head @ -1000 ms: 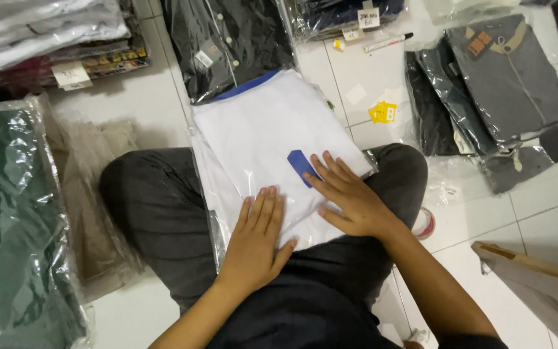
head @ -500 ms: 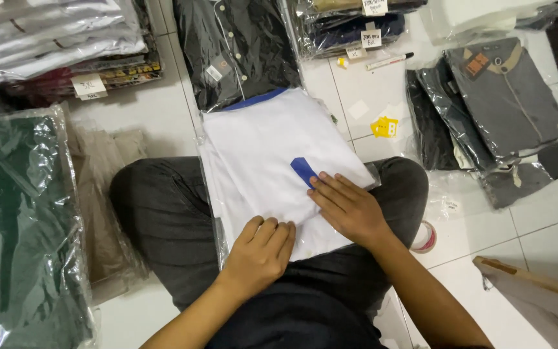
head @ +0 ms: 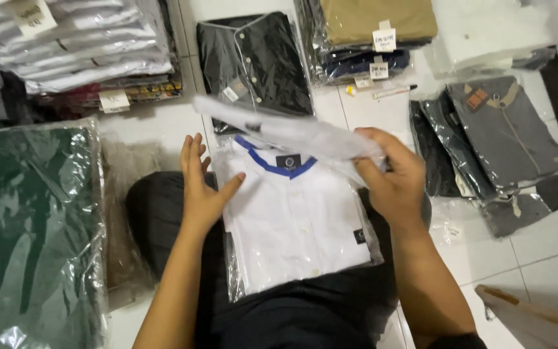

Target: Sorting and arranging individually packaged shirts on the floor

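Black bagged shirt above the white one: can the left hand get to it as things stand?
Probably yes. The left hand is open beside the white shirt, and the black bagged shirt lies just beyond; only the lifted packet overhangs its near edge.

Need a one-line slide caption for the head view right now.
Right hand lifts a bagged shirt; left hand steadies the white shirt below.

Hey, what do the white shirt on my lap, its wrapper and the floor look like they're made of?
White shirt: likely a woven cotton-type fabric, matte, with a blue collar trim; the exact fibre can't be told. Wrapper, its flap lifted by the right hand: thin clear plastic film, glossy and crinkled with bright glare. Floor: seemingly glazed white ceramic tile, with grout lines and a soft sheen.
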